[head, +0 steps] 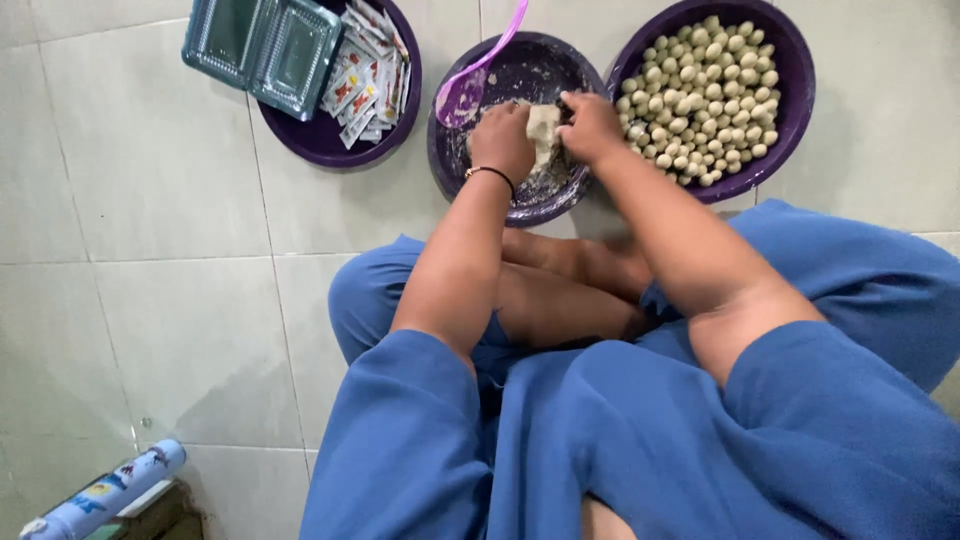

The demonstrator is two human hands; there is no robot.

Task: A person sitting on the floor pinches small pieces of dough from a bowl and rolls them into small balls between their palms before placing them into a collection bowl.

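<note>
The tiled floor (150, 260) carries all items; its left portion offers open room. The large purple bowl (790, 60), far right, holds small pale dough balls (700, 90) and touches the middle bowl's rim. The left purple bowl (330, 140) holds sachets (365, 75) and clear plastic trays (262, 42) overhanging its edge. The middle bowl (520, 70) contains the dough lump (543, 128) and a pink spoon (470, 85) leaning over its far rim. The left hand (502, 140) and right hand (592, 125) flank the dough, fingers clenched on it.
</note>
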